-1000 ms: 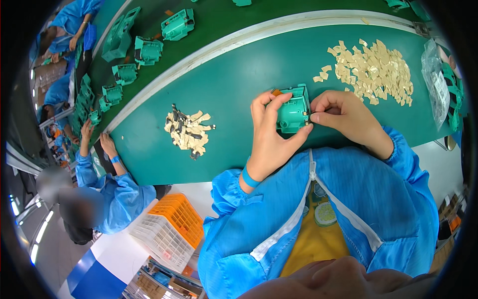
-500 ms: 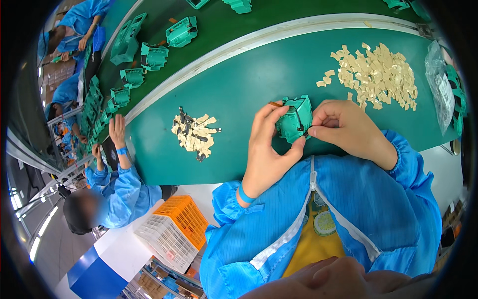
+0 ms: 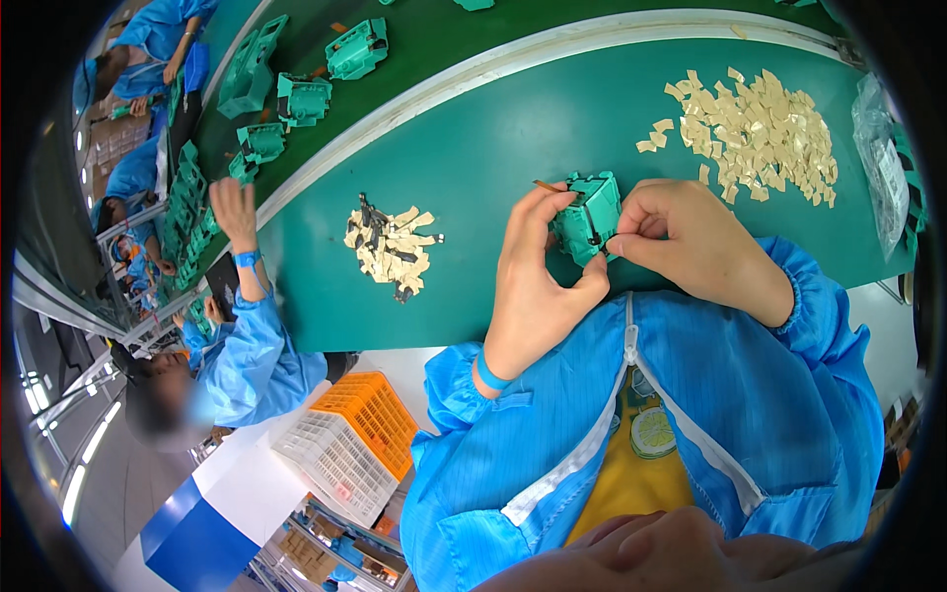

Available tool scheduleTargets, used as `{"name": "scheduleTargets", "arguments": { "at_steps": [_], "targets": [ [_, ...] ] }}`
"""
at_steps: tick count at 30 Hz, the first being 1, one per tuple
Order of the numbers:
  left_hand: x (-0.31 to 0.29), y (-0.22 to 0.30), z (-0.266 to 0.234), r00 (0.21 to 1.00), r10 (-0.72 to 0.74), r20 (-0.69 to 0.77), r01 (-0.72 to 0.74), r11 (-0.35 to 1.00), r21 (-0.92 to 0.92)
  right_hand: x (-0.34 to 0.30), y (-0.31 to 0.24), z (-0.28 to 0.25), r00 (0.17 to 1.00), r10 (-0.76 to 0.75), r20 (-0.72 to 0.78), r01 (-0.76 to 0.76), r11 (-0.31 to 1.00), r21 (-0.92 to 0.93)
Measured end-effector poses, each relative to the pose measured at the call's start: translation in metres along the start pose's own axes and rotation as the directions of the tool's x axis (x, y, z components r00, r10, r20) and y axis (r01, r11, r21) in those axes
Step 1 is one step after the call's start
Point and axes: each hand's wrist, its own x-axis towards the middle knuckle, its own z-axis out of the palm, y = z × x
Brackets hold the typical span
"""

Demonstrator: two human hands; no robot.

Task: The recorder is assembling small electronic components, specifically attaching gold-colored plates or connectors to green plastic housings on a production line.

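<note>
My left hand [image 3: 543,276] is wrapped round a small teal-green plastic housing [image 3: 584,222], thumb below and fingers along its left side. A thin black strip [image 3: 591,229] runs down the housing's face. At the lower right corner my right hand [image 3: 695,242] is closed in a pinch, fingertips against the housing near the end of the strip; what is between them is too small to make out. A brown tab [image 3: 546,185] sticks out at the upper left, by my left fingers.
Cream-coloured pieces [image 3: 760,133] lie heaped at the right. A smaller pile of cream and black strips [image 3: 390,247] is at the left. Beyond a pale rail, a green conveyor [image 3: 434,44] carries more housings [image 3: 304,99]. A co-worker's hand [image 3: 233,212] reaches toward it. Crates [image 3: 345,444] stand below.
The housing has turned slightly in my hands, showing more of its black strip. The conveyor's housings have shifted, and the co-worker's arm has moved up toward the conveyor.
</note>
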Motion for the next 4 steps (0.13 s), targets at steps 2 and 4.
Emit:
{"name": "scheduleTargets", "arguments": {
  "at_steps": [2, 4],
  "targets": [
    [-0.0007, -0.0012, 0.0006, 1.0, 0.003, -0.005, -0.003, 1.0, -0.005, 0.0, -0.0006, -0.0001, 1.0, -0.01, 0.0, 0.01, 1.0, -0.01],
    [-0.002, -0.0026, 0.0006, 1.0, 0.005, -0.01, -0.005, 1.0, -0.01, 0.0001, -0.0037, -0.0001, 1.0, 0.012, 0.006, -0.011, 1.0, -0.02]
  ]
}}
